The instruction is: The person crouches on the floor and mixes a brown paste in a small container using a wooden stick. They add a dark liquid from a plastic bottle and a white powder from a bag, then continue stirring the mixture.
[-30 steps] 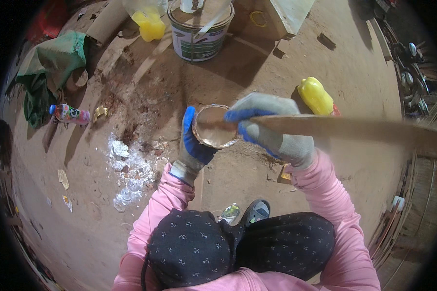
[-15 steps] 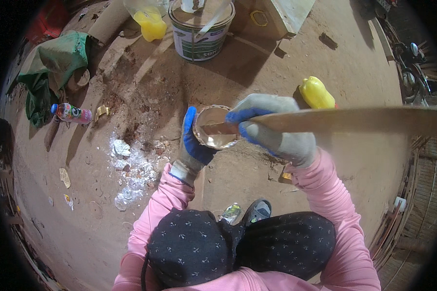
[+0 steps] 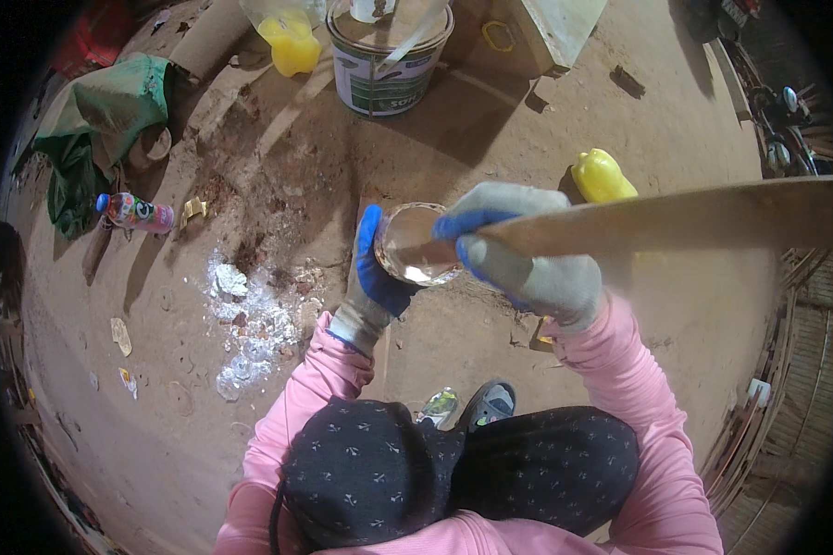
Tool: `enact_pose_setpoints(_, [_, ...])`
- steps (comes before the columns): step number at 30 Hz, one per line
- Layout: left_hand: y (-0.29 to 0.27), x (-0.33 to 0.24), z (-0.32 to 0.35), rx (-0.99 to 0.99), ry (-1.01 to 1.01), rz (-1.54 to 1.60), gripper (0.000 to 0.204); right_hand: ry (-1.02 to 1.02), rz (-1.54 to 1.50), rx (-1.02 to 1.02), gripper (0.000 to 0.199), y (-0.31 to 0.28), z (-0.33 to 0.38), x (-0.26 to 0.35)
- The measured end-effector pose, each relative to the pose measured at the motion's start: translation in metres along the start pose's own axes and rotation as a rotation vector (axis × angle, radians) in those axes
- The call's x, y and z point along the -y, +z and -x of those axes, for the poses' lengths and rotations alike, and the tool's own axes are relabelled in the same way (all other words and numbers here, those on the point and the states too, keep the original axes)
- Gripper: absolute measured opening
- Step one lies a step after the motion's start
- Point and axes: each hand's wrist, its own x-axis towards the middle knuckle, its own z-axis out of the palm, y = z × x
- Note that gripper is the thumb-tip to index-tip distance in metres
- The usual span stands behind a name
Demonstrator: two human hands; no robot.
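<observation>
My left hand [image 3: 376, 268], in a grey glove with a blue palm, is wrapped around the left side of a round, open cup [image 3: 405, 225]. Brownish matter shows inside it, with a bright patch low down. A long flat wooden stick [image 3: 666, 217] is gripped in my right hand [image 3: 523, 250], gloved the same way. Its narrow end reaches down into the cup, while the wide end runs off toward the right edge. The fingertips of my right hand are close to the cup's right rim.
White powder [image 3: 250, 324] is scattered on the dirt floor at left, near a pink bottle with a blue cap [image 3: 137, 214] and a green sack [image 3: 111, 102]. A labelled bucket [image 3: 389, 79] stands ahead, beside a yellow-filled container [image 3: 292, 46]. A yellow bottle [image 3: 603, 176] lies at right.
The wide end of the stick has swung slightly upward in the view. The cup and both hands have shifted a little to the right.
</observation>
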Motion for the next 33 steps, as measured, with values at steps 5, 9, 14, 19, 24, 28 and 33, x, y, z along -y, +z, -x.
enact_pose_setpoints(5, [0.001, 0.000, -0.001, 0.027, -0.020, 0.065, 0.077, 0.118, 0.026, 0.047, 0.026, -0.001, 0.002, 0.000])
enact_pose_setpoints(9, [0.001, 0.002, 0.001, 0.010, 0.037, -0.023, 0.079, 0.114, -0.016, -0.071, 0.025, 0.002, 0.000, -0.003])
enact_pose_setpoints(14, [0.000, 0.002, 0.000, 0.075, 0.030, -0.017, 0.080, 0.076, -0.072, -0.071, 0.022, 0.007, -0.002, -0.005])
enact_pose_setpoints(19, [-0.002, 0.001, 0.001, 0.035, 0.030, -0.011, 0.077, 0.093, -0.006, 0.077, 0.021, 0.008, -0.003, 0.001])
enact_pose_setpoints(24, [-0.003, -0.001, 0.004, 0.003, 0.020, 0.025, 0.078, 0.095, 0.055, 0.038, 0.022, 0.007, -0.006, 0.007])
enact_pose_setpoints(28, [-0.002, 0.000, 0.004, -0.013, 0.030, -0.003, 0.079, 0.076, -0.070, -0.026, 0.024, 0.005, -0.007, 0.005])
enact_pose_setpoints(33, [0.000, 0.000, 0.003, 0.001, 0.021, 0.003, 0.082, 0.201, -0.162, -0.056, 0.026, 0.005, -0.002, 0.001])
